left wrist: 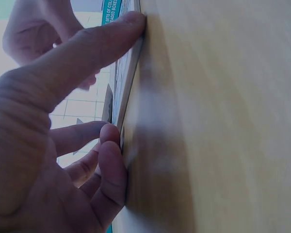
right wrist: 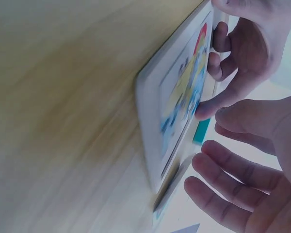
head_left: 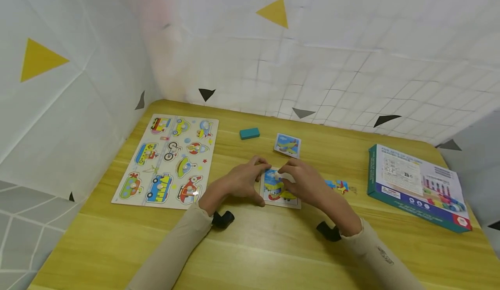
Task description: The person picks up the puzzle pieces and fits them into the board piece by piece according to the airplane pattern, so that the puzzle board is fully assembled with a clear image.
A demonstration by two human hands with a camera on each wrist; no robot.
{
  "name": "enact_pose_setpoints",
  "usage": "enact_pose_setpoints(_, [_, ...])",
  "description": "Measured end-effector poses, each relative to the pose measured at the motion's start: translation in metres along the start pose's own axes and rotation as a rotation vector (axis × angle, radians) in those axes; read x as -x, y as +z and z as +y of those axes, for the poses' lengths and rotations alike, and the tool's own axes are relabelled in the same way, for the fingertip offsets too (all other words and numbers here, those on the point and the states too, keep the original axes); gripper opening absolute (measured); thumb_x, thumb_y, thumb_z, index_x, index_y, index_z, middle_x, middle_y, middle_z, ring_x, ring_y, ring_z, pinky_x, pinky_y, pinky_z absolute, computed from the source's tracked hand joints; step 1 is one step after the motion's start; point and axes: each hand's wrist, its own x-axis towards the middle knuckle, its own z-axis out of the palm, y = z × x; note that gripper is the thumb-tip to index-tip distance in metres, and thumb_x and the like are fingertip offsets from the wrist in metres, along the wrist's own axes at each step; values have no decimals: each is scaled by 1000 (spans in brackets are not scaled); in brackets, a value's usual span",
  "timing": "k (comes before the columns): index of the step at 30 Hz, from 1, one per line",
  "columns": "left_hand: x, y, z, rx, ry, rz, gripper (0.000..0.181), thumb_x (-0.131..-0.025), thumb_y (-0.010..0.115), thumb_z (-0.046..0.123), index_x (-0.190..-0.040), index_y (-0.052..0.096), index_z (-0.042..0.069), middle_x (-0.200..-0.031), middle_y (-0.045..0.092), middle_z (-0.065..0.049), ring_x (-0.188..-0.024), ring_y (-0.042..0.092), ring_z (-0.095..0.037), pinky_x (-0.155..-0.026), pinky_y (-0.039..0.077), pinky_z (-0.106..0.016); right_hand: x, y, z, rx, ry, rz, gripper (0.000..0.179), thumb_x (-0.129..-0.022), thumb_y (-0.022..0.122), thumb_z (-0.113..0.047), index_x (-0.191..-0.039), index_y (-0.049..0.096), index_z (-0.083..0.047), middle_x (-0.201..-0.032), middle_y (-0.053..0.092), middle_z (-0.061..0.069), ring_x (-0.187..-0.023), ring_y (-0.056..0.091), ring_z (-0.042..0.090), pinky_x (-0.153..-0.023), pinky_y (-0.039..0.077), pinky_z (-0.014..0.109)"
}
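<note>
A small framed jigsaw puzzle with a yellow airplane on blue sky lies flat on the table, between both hands. My left hand holds its left side, thumb at the near edge and fingers at the far edge; the left wrist view shows the thumb against the board's rim. My right hand hovers over the picture. In the right wrist view its thumb and index finger come close together, the other fingers spread; whether a piece is between them is hidden. Several loose puzzle pieces lie beside the right forearm.
A wooden knob puzzle board with vehicles lies to the left. Behind the jigsaw are a teal block and an airplane picture card. A teal-edged box lies at the right. A patterned white cloth wall borders the table.
</note>
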Motion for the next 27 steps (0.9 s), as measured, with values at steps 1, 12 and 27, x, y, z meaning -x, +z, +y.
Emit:
enact_pose_setpoints(1, [0, 0, 0, 4, -2, 0, 107, -66, 94, 40, -154, 39, 13, -149, 31, 5, -101, 52, -10, -81, 46, -28, 2, -1, 2, 5, 0, 3, 23, -81, 80, -2, -103, 74, 0, -100, 65, 10, -88, 64, 26, -74, 54, 40])
enact_pose_setpoints(12, [1, 1, 0, 5, -14, 9, 107, -65, 94, 39, -154, 40, 14, -149, 32, 4, -98, 51, -11, -79, 45, -29, 24, -13, 11, 35, 95, -27, 21, -82, 79, -2, -103, 74, -1, -100, 66, 10, -91, 65, 27, -77, 54, 44])
enact_pose_setpoints(27, [0, 2, -1, -7, -12, 11, 106, -65, 93, 40, -154, 40, 16, -147, 32, 4, -97, 51, -13, -79, 45, -30, 56, -23, 35, 79, 147, -21, 28, -79, 80, -4, -106, 73, 0, -104, 66, 13, -93, 65, 31, -78, 54, 46])
